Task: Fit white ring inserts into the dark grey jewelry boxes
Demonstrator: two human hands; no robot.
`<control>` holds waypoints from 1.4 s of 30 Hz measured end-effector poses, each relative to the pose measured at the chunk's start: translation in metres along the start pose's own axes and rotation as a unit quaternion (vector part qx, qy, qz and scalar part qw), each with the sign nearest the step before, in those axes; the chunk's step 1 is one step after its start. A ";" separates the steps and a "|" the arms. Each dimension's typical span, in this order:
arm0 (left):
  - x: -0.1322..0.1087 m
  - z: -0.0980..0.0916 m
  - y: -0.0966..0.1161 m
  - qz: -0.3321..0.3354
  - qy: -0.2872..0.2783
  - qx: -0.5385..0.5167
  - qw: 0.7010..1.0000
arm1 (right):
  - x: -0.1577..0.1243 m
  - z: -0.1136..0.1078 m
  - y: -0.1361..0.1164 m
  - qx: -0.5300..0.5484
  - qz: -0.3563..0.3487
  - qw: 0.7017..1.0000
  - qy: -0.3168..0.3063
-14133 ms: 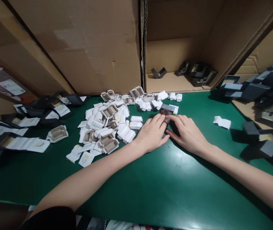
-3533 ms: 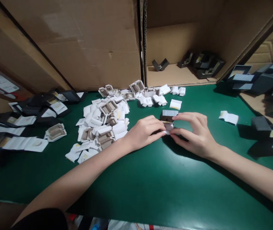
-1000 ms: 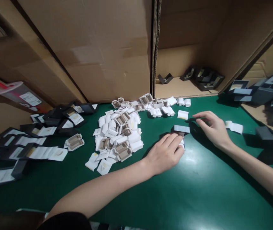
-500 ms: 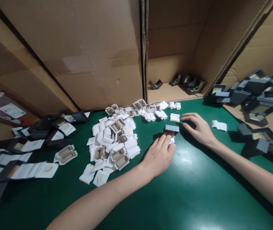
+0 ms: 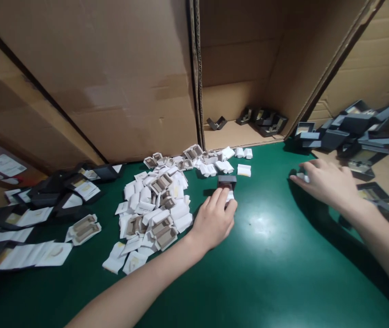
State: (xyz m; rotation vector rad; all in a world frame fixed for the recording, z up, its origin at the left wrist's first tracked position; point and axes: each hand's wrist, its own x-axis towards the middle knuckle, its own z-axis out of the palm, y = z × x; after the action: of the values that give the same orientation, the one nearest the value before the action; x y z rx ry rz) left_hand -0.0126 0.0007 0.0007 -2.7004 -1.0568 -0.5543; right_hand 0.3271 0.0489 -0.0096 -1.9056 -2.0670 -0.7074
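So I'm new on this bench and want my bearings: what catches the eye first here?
A heap of white folded inserts spills across the green table at mid-left. The left hand grips a small grey box beside it, while the right hand touches a white insert near stacked grey boxes.

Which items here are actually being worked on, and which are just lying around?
In hand:
left hand gripping small dark box
right hand touching white folded insert

Lying about:
pile of white inserts
dark boxes at left
dark boxes at right
cardboard carton
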 end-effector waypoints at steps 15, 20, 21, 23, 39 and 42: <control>0.000 -0.005 -0.008 0.072 0.016 -0.055 0.996 | 0.002 -0.009 -0.025 0.137 -0.032 0.985 -0.103; 0.000 -0.007 -0.001 0.100 0.029 -0.057 0.993 | 0.003 -0.020 -0.050 0.332 -0.226 0.913 -0.070; 0.000 -0.007 0.000 0.095 0.032 -0.059 0.993 | 0.004 -0.021 -0.051 0.346 -0.246 0.903 -0.059; 0.001 -0.007 0.002 0.082 0.034 -0.063 0.994 | 0.005 -0.020 -0.049 0.331 -0.240 0.912 -0.022; 0.002 -0.005 0.012 0.025 -0.059 -0.057 0.996 | 0.035 0.008 -0.101 0.415 -0.256 0.869 0.078; 0.002 -0.004 0.010 0.027 -0.050 -0.069 0.996 | 0.052 0.015 -0.112 0.409 -0.242 0.876 0.083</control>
State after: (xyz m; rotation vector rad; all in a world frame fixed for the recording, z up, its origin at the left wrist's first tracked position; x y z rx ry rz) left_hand -0.0055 -0.0068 0.0048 -2.8960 -0.9999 -0.5040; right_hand 0.2135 0.0982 -0.0180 -0.8491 -2.2212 -0.0161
